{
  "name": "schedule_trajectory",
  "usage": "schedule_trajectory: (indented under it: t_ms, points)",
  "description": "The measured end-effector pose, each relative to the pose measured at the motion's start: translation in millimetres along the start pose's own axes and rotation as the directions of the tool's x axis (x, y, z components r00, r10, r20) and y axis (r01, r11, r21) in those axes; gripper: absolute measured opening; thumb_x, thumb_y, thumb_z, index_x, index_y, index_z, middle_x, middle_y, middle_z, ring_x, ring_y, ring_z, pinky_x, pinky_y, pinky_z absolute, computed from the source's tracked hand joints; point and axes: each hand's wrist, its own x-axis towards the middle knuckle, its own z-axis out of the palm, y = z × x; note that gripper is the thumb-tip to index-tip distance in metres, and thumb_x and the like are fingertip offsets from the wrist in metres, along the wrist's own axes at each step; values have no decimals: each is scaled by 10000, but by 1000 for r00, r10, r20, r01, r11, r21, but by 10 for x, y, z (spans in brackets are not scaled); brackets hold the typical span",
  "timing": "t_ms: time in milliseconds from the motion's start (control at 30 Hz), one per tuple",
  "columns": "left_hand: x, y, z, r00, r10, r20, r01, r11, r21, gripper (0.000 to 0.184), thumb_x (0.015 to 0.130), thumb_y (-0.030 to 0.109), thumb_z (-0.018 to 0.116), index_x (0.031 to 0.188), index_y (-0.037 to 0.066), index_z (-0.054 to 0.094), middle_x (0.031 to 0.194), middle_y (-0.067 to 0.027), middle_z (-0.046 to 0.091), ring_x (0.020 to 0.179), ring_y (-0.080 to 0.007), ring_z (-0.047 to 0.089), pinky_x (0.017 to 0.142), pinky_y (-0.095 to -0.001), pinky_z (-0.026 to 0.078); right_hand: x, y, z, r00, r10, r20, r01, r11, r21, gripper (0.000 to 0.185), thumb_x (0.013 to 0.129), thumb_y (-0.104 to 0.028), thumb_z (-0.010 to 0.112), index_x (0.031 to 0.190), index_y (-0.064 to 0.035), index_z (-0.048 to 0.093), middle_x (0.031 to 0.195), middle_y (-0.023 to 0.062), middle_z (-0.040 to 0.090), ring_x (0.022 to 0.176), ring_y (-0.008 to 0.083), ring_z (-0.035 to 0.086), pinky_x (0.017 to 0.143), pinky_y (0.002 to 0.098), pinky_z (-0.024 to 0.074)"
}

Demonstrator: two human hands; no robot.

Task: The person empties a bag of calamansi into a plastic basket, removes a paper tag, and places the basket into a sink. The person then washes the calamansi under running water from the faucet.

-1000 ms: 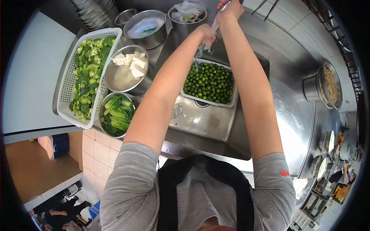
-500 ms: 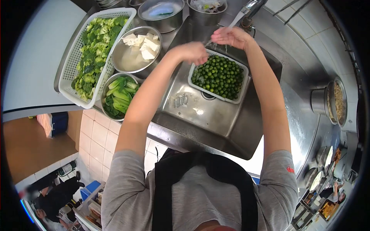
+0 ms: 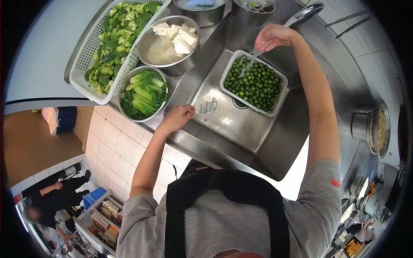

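Note:
My right hand point(image 3: 274, 38) is under the tap point(image 3: 306, 13), its fingers stretched out and bent down, holding nothing I can see. Water runs past its fingertips onto small green limes point(image 3: 258, 84) heaped in a white plastic basket point(image 3: 222, 84) in the sink point(image 3: 215, 124). At the sink's front left edge my left hand point(image 3: 177, 118) hovers or rests, fingers loosely curled with nothing visible in them. Close beside it is a metal bowl of green leafy bok choy point(image 3: 144, 95).
A white basket point(image 3: 79, 73) of broccoli point(image 3: 122, 41) and a metal bowl point(image 3: 172, 66) of white tofu pieces point(image 3: 183, 41) stand left of the sink. More metal pots point(image 3: 204, 16) line the back. A pan point(image 3: 380, 131) sits far right. Another person point(image 3: 56, 202) is at lower left.
My left hand has moved from above the lime basket down to the sink's front left edge. My right hand stays under the tap, now turned downward, with water falling onto the limes.

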Motion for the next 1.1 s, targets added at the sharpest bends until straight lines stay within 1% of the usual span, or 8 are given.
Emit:
schedule_trajectory:
  t_ms: [67,167,500,600,667,933,1033,1100]
  points:
    - [-48,28,71,999,-41,-10,40,996,-83,298,837,283,492,982,42,592,866,-166,624,848,-318,592,735,-385,453,-1,17,-27,998,-49,-51,54,993,108,220,798,-103,485,950,10,597,936,104,634,835,170,627,729,255,515]
    - [-90,162,115,990,-106,-88,118,983,138,291,815,277,518,1001,63,588,842,-141,632,817,-307,601,724,-394,456,-53,32,-11,984,-92,-155,110,987,113,237,824,-106,442,970,6,592,966,97,628,872,166,618,755,253,504]
    - [-126,281,122,961,-77,-265,111,987,114,293,769,259,572,985,62,591,752,-99,632,707,-274,613,653,-385,469,-96,-5,88,996,-68,-60,73,993,97,248,776,-110,446,912,22,606,873,125,639,807,190,629,705,290,511]
    - [-111,231,150,955,-55,-292,94,988,120,281,763,254,587,973,67,595,730,-91,627,655,-250,607,618,-367,466,-92,-64,95,995,99,6,-97,986,-134,253,740,-141,459,857,25,610,799,137,639,722,209,630,648,313,513]
    - [-102,220,165,948,-31,-316,74,990,123,269,760,249,599,965,75,600,712,-82,622,612,-227,599,587,-350,462,-76,-99,83,976,193,-101,-215,930,-298,269,719,-109,438,860,56,598,833,185,627,728,252,626,666,360,508]
    - [-102,217,174,940,-31,-340,85,986,145,271,762,257,595,959,70,602,717,-88,623,629,-223,605,586,-347,468,-158,-158,36,978,159,-138,-202,894,-400,257,749,-134,434,833,50,593,802,163,630,704,241,626,613,331,511]
    - [-87,207,179,948,-42,-316,99,981,167,270,766,256,590,962,71,601,726,-92,625,641,-229,607,599,-354,470,-215,-85,-19,965,123,-233,-204,909,-364,253,767,-144,431,835,34,598,801,154,630,724,229,628,621,318,511]
    - [-76,213,185,949,-42,-313,98,981,166,268,768,253,587,964,70,599,728,-92,627,645,-232,608,604,-356,470,-224,45,-48,969,-8,-248,3,1000,-21,234,774,-118,431,853,30,594,813,147,628,740,223,629,642,315,519]
